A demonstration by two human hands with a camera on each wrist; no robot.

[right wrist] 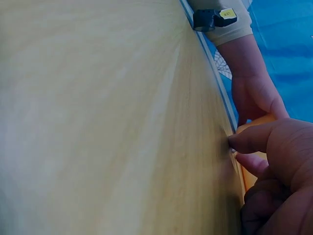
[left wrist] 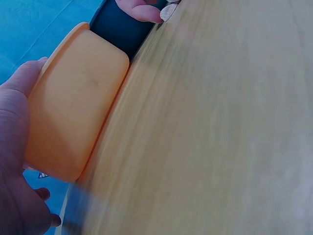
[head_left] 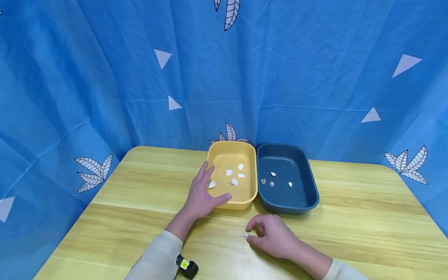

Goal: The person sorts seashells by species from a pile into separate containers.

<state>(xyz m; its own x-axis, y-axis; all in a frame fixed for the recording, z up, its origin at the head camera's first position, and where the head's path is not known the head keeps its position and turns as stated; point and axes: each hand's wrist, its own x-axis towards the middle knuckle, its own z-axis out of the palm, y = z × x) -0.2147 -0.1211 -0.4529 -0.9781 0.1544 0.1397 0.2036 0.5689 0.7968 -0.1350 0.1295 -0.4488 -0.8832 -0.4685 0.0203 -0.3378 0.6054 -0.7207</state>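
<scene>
Low over the table, my right hand (head_left: 274,235) pinches a small whitish seashell (head_left: 245,235) between thumb and index finger. The left wrist view shows ridges on this shell (left wrist: 168,11). My left hand (head_left: 201,199) rests at the near left corner of the yellow tray (head_left: 232,205), fingers spread over the left rim and thumb over the front rim. Several smooth white shells (head_left: 234,181) lie inside that tray. To its right stands a dark blue tray (head_left: 290,210) with several smaller shells (head_left: 272,184), white and brownish.
Both trays stand side by side near the back of the wooden table (head_left: 140,194). Behind and around it hangs a blue patterned curtain (head_left: 297,77). A black device with a yellow label (head_left: 187,266) is on the left sleeve.
</scene>
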